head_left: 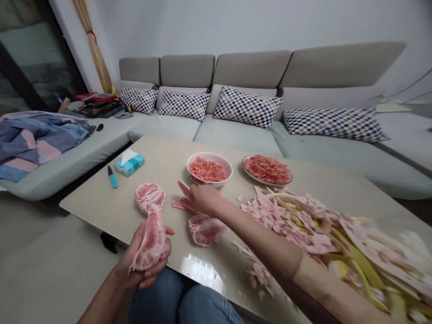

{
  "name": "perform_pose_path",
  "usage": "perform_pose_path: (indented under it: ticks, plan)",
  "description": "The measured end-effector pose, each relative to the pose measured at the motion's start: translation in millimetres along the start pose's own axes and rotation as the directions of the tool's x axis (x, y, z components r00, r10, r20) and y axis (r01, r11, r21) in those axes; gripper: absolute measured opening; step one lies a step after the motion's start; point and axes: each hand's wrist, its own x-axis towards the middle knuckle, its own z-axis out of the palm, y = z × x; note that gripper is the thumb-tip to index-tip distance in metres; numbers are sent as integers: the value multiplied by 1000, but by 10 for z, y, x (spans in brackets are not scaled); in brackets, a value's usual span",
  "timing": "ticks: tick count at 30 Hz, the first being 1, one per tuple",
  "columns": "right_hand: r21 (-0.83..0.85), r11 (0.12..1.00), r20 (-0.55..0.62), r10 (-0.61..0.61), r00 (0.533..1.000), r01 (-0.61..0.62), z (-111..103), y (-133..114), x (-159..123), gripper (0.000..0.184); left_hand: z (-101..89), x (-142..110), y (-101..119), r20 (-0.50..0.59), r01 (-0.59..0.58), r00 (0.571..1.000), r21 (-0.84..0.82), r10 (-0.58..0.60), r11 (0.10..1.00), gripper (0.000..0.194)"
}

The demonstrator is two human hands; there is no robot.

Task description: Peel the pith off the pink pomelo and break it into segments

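My left hand (148,256), low at the near table edge, wraps around a large peeled pomelo piece (151,243) with pink flesh and white membrane. Just beyond its tip lies another peeled pomelo chunk (150,196). My right hand (204,199) reaches over the table, just on the near side of the bowl, its fingers closed at a pomelo segment (185,205); the fingertips are partly hidden. Under my right wrist rests one more pomelo chunk (206,230). A white bowl (229,173) holds loose pink pulp. Beside it, a dark-rimmed plate (248,172) is heaped with similar pulp.
Peel and membrane scraps (303,225) cover the table's right side, beneath my right forearm. A knife with a turquoise handle (112,177) and a tissue pack (129,164) lie at the left of the table (162,153). A sofa (236,130) with checkered cushions stands behind.
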Motion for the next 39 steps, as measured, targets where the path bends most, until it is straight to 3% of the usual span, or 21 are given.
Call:
perform_pose_path:
  ticks: [4, 8, 11, 15, 17, 18, 20, 22, 26, 31, 35, 39]
  plan:
    - [-64, 995, -1, 78, 997, -78, 179, -175, 290, 48, -67, -27, -56, -22, -18, 1000, -41, 17, 999, 72]
    - [-66, 996, 60, 65, 996, -61, 264, -92, 404, 44, -97, 5, -98, -102, -67, 993, -11, 65, 998, 60]
    - [-32, 999, 66, 12, 998, -10, 223, -11, 326, 44, -89, 27, -116, -179, -128, 975, 34, 132, 991, 52]
    - [90, 990, -75, -98, 992, 105, 144, -53, -94, 41, 27, 28, -128, -295, -160, 939, 86, 178, 983, 48]
    - [427, 859, -194, -218, 956, 283, 144, -111, -401, 39, 140, 34, -132, -303, -157, 935, 110, 184, 981, 47]
    - [577, 756, -189, -245, 951, 309, 155, -138, -560, 39, 207, 42, -136, -293, -159, 937, 125, 190, 979, 47]
    - [722, 623, -177, -255, 951, 302, 185, -173, -861, 41, 349, 66, -150, -266, -162, 943, 157, 199, 974, 46]
    - [758, 577, -201, -238, 950, 305, 211, -179, -1113, 39, 491, 94, -175, -251, -156, 948, 174, 197, 972, 47]
    - [763, 579, -274, -111, 955, 287, 214, -120, -1457, 24, 751, 131, -264, -237, -146, 953, 183, 188, 972, 57]
    - [773, 550, -346, -51, 937, 316, 131, -69, -1748, 17, 1054, 153, -402, -187, -232, 934, 337, 306, 913, 65]
    - [772, 525, -429, 13, 903, 359, 75, -64, -1934, 17, 1211, 214, -523, -189, -328, 877, 437, 442, 837, 62]
    - [784, 532, -466, 162, 870, 321, 74, -36, -2039, 13, 1290, 351, -661, -196, -417, 784, 536, 589, 734, 59]
